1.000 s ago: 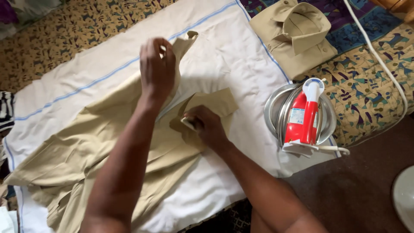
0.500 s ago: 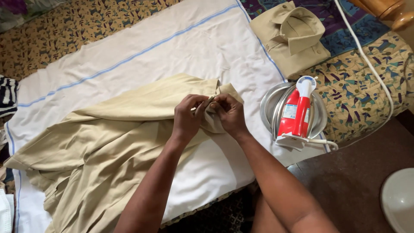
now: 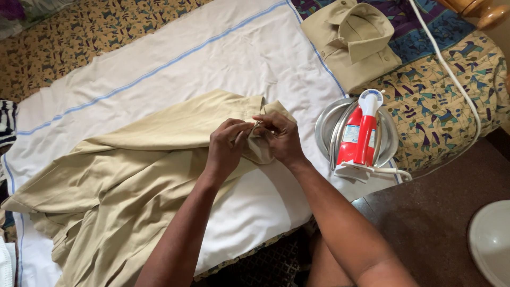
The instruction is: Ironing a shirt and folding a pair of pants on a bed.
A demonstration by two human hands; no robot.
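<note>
Khaki trousers (image 3: 133, 180) lie spread across the white sheet with a blue stripe (image 3: 175, 58) that covers the patterned bed (image 3: 441, 101), their legs trailing off toward the near left corner while the waist end sits up near the middle, just left of the iron. The cloth looks light and soft, a thin cotton that creases and drapes freely, so I judge it would slip and bunch if lifted by the loose fabric; the firmer waistband edge, where the fastening is, seems the sensible place to grip. Both hands meet exactly there. The left hand (image 3: 226, 149) is curled narrow, its fingertips pinching a fold of the waistband, and the right hand (image 3: 279, 139) is closed much the same, thumb and fingers nipped on the facing edge, touching the left hand's fingers. A small metal piece glints between them, though it is too small to tell what it is. Well apart, to the right, a red and white iron (image 3: 360, 133) stands on a round metal plate (image 3: 324, 125), its white cord (image 3: 451, 79) running up over the bed. A folded khaki shirt (image 3: 350, 40) rests beyond it at the sheet's far corner.
</note>
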